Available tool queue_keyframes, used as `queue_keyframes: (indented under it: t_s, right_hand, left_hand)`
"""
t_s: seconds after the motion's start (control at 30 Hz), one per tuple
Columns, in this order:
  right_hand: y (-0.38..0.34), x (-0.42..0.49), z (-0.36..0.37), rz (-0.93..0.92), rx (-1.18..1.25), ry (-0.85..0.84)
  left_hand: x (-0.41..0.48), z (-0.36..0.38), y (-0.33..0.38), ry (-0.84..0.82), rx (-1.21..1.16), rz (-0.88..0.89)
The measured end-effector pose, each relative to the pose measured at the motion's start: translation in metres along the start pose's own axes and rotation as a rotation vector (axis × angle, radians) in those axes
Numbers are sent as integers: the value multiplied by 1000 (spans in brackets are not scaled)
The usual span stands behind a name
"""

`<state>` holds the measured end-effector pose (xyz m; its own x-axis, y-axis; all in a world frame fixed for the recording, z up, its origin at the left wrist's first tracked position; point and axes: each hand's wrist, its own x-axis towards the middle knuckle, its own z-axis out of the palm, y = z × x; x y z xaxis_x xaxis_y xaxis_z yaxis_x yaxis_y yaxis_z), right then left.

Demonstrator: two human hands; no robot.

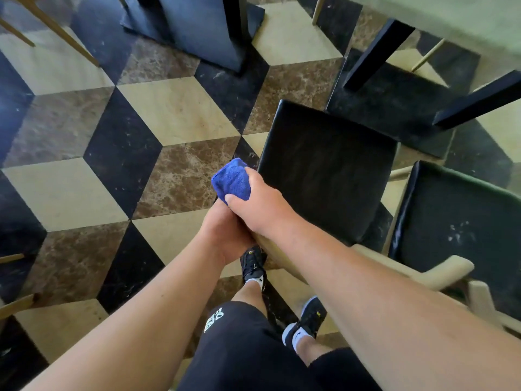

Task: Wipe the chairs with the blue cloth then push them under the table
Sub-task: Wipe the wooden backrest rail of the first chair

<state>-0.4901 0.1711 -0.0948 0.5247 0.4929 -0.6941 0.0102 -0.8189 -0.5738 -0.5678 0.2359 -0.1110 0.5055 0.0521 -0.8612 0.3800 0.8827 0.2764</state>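
Two hands are meeting at the near left corner of a black-seated chair [327, 170]. The right hand [259, 207] is gripping a folded blue cloth [232, 180] in its closed fingers, holding it just beside the seat's left edge. The left hand [225, 235] is sitting below it, fingers curled around the chair's pale backrest. A second chair [456, 218] is standing just to the right, near the surface [451, 15].

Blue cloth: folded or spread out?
Folded: the blue cloth is a compact thick pad gripped in the right hand beside the chair seat.
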Motion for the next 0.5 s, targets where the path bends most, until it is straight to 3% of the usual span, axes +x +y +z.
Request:
queue_keyframes:
  t_s: [0.13,0.33,0.4,0.5]
  right_hand:
    - [23,-31,-12,-91,-107,-49]
    - [90,-98,-34,-215,-398,-154]
    - [122,-122,-46,-243,-475,-166]
    - [166,-150,-71,-242,-563,-164]
  left_hand:
    - [0,18,-11,195,-147,59]
    - [3,49,-21,688,162,115]
    - [4,50,-28,807,450,187]
    - [-11,47,-64,841,1185,478]
